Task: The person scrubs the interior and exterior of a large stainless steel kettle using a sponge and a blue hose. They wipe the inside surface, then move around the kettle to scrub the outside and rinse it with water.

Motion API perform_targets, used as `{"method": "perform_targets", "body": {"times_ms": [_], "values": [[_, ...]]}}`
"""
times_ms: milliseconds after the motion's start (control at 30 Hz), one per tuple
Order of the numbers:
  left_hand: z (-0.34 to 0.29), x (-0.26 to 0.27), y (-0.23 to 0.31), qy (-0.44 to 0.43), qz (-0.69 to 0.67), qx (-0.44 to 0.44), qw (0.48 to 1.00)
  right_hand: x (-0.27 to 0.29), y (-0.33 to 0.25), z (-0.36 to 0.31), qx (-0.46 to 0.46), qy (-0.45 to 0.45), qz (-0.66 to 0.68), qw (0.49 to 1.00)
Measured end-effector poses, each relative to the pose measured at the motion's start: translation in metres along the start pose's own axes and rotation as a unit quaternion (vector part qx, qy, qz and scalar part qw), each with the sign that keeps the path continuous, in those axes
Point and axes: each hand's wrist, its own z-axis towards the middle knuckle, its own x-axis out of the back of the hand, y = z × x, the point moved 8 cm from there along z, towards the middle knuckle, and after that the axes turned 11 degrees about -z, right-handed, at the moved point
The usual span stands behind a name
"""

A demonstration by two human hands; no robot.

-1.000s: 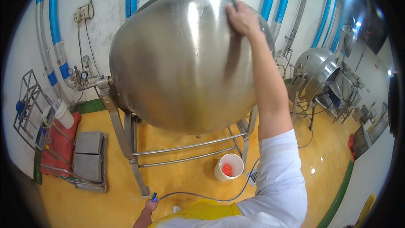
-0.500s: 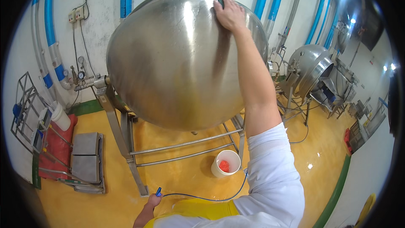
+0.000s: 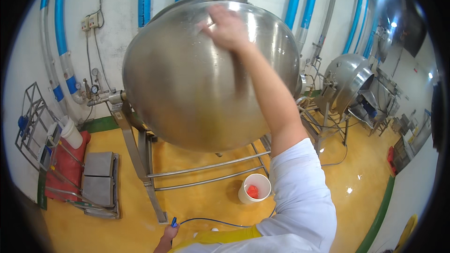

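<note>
A large round stainless steel kettle (image 3: 187, 84) fills the middle of the view, tilted on its metal frame. My right arm reaches up across it. Near the kettle's upper rim, my right hand (image 3: 227, 29) lies against the steel, smeared by motion; whether anything is under its fingers cannot be made out. Wet streaks and drops show on the metal around it. Low down, in front of the frame's left leg, my left hand (image 3: 171, 230) is closed around a blue spray nozzle (image 3: 174, 222). A blue hose (image 3: 211, 219) runs off to the right.
Under the kettle's right side stands a white bucket (image 3: 262, 183) with a red-orange cloth-like thing (image 3: 252, 191) in it. A platform scale (image 3: 99, 178) and red pallet (image 3: 65, 171) are at left. Another steel kettle (image 3: 347, 77) stands at right. The yellow floor (image 3: 342, 211) looks wet.
My right hand has swept left and slightly down over the kettle from its top rim. Dark green material showed by its fingers before. My left hand still grips the nozzle, a little lower in view.
</note>
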Motion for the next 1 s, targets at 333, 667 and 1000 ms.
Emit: {"method": "perform_targets", "body": {"times_ms": [333, 667, 1000], "values": [[0.000, -0.040, 0.059, -0.039, -0.199, -0.020, 0.979, 0.033, 0.048, -0.023, -0.091, 0.052, -0.127, 0.986], [-0.015, -0.060, 0.267, -0.057, -0.204, -0.243, 0.946, 0.058, 0.104, -0.308, -0.218, 0.217, -0.003, 0.951], [-0.061, -0.072, 0.390, -0.258, -0.260, -0.203, 0.908, 0.002, -0.141, -0.613, -0.462, -0.345, 0.407, 0.708]]}}
